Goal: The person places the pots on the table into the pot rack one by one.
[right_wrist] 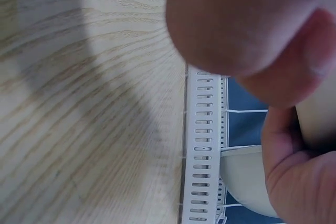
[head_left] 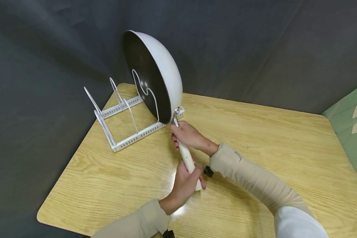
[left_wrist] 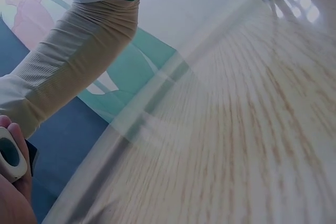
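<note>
A wok (head_left: 166,62), white outside and dark inside, stands tilted on its edge in a white wire rack (head_left: 139,135). A wavy wire divider (head_left: 156,107) crosses in front of its dark inner face. Both hands are on the cream handle (head_left: 185,154), which slopes down toward the person. The right hand (head_left: 189,136) grips it near the metal joint, close to the rack's rail (right_wrist: 202,148). Lower down, the left hand (head_left: 184,182) wraps the handle near its end, whose hanging hole (left_wrist: 10,153) shows in the left wrist view.
More wire dividers (head_left: 132,115) rise from the rack's left part. The rack sits at the back left of a wooden table (head_left: 270,148), near its left edge. Dark cloth (head_left: 241,49) hangs behind, and a green patterned panel (head_left: 352,132) stands at the right.
</note>
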### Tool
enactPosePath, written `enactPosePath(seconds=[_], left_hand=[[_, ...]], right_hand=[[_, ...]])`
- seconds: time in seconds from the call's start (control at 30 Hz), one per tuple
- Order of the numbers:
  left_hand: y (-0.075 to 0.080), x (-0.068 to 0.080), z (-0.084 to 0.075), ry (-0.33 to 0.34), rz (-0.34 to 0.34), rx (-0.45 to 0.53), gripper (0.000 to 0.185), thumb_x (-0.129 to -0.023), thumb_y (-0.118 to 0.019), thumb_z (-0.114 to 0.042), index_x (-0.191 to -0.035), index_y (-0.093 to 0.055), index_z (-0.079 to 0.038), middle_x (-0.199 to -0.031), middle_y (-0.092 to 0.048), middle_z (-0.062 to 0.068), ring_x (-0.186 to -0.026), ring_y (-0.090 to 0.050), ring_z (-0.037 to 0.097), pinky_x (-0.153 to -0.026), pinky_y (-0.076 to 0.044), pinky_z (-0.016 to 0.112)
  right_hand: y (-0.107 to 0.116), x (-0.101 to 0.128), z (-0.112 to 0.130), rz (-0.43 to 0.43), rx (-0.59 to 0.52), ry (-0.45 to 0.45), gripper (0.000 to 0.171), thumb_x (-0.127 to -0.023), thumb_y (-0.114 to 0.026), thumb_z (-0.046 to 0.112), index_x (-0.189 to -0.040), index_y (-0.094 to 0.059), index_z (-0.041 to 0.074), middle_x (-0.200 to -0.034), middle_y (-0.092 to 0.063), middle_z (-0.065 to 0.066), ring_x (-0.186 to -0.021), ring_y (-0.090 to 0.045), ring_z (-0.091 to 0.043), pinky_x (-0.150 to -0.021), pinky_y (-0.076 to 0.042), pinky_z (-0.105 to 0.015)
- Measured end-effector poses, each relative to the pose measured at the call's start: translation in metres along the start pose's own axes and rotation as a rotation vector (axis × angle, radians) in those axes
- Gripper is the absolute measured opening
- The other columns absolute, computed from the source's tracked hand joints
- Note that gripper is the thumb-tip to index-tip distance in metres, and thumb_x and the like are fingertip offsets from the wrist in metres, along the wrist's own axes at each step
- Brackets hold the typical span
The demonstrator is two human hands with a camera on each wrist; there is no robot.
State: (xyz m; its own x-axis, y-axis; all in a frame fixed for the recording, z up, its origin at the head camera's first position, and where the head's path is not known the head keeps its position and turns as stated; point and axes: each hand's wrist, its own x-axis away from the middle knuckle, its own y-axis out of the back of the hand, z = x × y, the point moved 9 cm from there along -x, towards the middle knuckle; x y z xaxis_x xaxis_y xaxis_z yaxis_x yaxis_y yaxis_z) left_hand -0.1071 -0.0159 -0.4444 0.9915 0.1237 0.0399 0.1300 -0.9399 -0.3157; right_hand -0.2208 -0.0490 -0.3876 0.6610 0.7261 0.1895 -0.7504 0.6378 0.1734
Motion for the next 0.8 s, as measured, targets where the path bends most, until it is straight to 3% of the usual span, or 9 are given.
enactPosePath(seconds=[0.53,0.8], left_hand=[[-0.0017,-0.0052,-0.0002,0.012,0.003,0.026,0.014,-0.092,-0.051,0.003,-0.104,-0.044,0.002,-0.068,-0.056,0.005,-0.047,-0.061,0.013,-0.043,-0.049,0.025],[0.0060,-0.0050,0.0019,0.048,-0.030,0.010,0.013,-0.093,-0.052,0.003,-0.103,-0.043,0.000,-0.067,-0.056,0.005,-0.046,-0.060,0.015,-0.043,-0.050,0.027]], right_hand=[[0.0052,-0.0027,-0.0024,0.007,-0.034,-0.038,0.028,-0.097,-0.040,0.015,-0.074,-0.050,0.004,-0.064,-0.051,-0.007,-0.050,-0.054,-0.018,-0.054,-0.056,-0.043],[0.0011,-0.0098,-0.0069,0.023,-0.018,-0.042,0.030,-0.097,-0.040,0.015,-0.072,-0.052,0.004,-0.062,-0.053,-0.007,-0.050,-0.056,-0.020,-0.056,-0.058,-0.043]])
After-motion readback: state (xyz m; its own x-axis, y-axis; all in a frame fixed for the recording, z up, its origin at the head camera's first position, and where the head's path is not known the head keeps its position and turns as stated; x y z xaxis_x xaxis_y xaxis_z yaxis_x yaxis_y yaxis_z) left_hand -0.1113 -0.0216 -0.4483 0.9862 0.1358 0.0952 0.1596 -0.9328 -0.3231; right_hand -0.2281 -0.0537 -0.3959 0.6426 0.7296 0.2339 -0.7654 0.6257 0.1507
